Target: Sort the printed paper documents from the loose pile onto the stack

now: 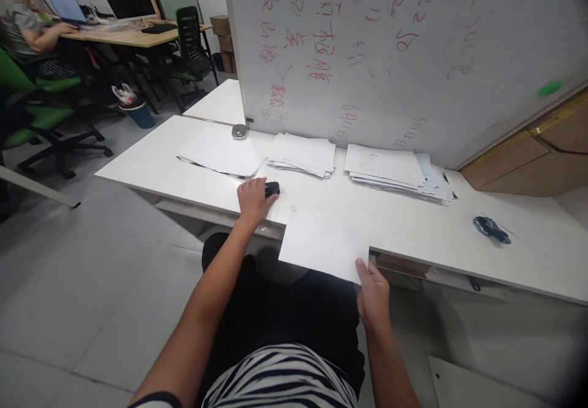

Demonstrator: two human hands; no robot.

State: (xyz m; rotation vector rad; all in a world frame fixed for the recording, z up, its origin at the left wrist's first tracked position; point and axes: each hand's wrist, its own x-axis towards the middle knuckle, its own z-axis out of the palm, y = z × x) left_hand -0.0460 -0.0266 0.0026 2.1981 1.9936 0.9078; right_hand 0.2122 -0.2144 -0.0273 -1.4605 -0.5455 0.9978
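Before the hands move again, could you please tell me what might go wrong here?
The sheet of paper overhangs the front edge of the desk, and the right hand holds it near one corner, so it could bend or slip off. The left hand grips a small black object just in front of a loose paper stack; pushing it backward might knock those uneven sheets out of place.

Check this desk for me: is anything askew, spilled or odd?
The right-hand paper stack by the whiteboard looks askew: its sheets splay unevenly at the right end. I see no spill on the desk.
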